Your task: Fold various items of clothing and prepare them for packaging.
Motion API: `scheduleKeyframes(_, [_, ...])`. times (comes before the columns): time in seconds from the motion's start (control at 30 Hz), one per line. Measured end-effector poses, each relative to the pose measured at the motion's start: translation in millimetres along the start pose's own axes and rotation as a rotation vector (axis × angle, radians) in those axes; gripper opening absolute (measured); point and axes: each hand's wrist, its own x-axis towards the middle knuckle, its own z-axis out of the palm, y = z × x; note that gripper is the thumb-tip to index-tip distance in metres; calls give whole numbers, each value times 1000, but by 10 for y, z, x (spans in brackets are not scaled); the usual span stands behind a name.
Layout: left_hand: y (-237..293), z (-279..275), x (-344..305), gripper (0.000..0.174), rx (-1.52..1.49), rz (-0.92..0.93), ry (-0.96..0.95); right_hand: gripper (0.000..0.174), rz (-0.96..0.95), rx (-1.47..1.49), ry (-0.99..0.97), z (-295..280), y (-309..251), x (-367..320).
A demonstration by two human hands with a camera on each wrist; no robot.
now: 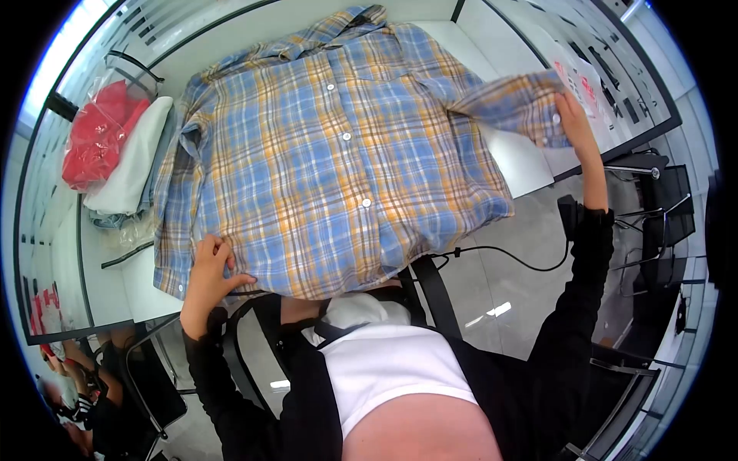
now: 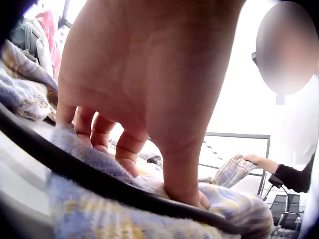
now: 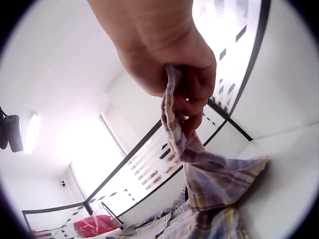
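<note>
A blue, yellow and white plaid shirt [image 1: 292, 154] lies buttoned and front up across the white table, collar at the far side. The right hand [image 1: 576, 127] grips the cuff of one sleeve [image 1: 507, 104] and holds it raised out to the right; in the right wrist view the fingers of the right hand [image 3: 184, 84] curl round the cuff edge. At the near left hem rests the left hand [image 1: 209, 280], its fingers bent and thumb spread on the cloth. The left wrist view shows the left hand [image 2: 144, 84] with fingertips and thumb touching the plaid fabric [image 2: 99, 209].
Left of the shirt, a red item in clear plastic [image 1: 104, 138] lies beside folded white cloth [image 1: 138, 165]. Low partitions edge the table [image 1: 519, 165]. A black cable [image 1: 515, 261] hangs at the near side. Black chairs [image 1: 665, 207] stand right; people are at lower left.
</note>
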Motion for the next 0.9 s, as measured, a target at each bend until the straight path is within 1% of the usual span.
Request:
scheduleKeyframes(0.1, [47,-51,15,44,0,17,-26,30,156,-10,45,-73,-277,241])
scheduleKeyframes(0.13, [36,-84,26,44,-6,68,-39,33,132,-136,16,-105,-265,379])
scheduleKeyframes(0.17, [17,-121,22,44,-12,116,-55,34,-166,-302,-123,-235,-20,634])
scheduleKeyframes(0.23, [-25,-208,3,40,-20,196,-114,34,-230,-365,-119,-376,-81,1010])
scheduleKeyframes(0.27, [-61,-245,7,39,-35,216,-135,35,-125,-493,-138,-508,-160,1258])
scheduleKeyframes(0.3, [-92,-281,-5,38,-50,235,-160,32,-113,-522,-136,-591,-251,1412])
scheduleKeyframes(0.37, [-145,-377,8,34,-66,284,-218,27,-131,-498,-108,-850,-426,1794])
scheduleKeyframes(0.47, [-244,-525,7,33,-118,282,-291,26,-175,-371,-93,-1244,-592,2309])
scheduleKeyframes(0.5, [-262,-589,9,33,-127,226,-322,28,-192,-300,-99,-1391,-642,2505])
scheduleKeyframes(0.6, [-419,-658,29,35,-9,221,-93,36,-247,-49,-113,-1663,-777,2927])
scheduleKeyframes(0.63, [-501,-637,14,40,6,127,-40,39,-273,43,-118,-1685,-850,3032])
scheduleKeyframes(0.7, [-597,-643,42,44,122,55,70,46,-309,231,-118,-1619,-956,3191])
scheduleKeyframes(0.73, [-641,-640,48,46,179,17,121,36,-282,328,-89,-1463,-1123,3129])
scheduleKeyframes(0.77, [-698,-616,44,53,203,-23,135,26,-258,427,-58,-1306,-1293,3065])
scheduleKeyframes(0.8, [-726,-601,47,55,189,-89,123,21,-230,526,-29,-1042,-1597,2909])
scheduleKeyframes(0.83, [-753,-597,51,57,177,-155,111,23,-202,626,1,-779,-1894,2751])
scheduleKeyframes(0.87, [-785,-590,52,59,166,-222,100,24,-211,626,-45,-527,-2183,2598])
scheduleKeyframes(0.9, [-851,-566,53,63,206,-249,65,26,-221,628,-88,-263,-2486,2426])
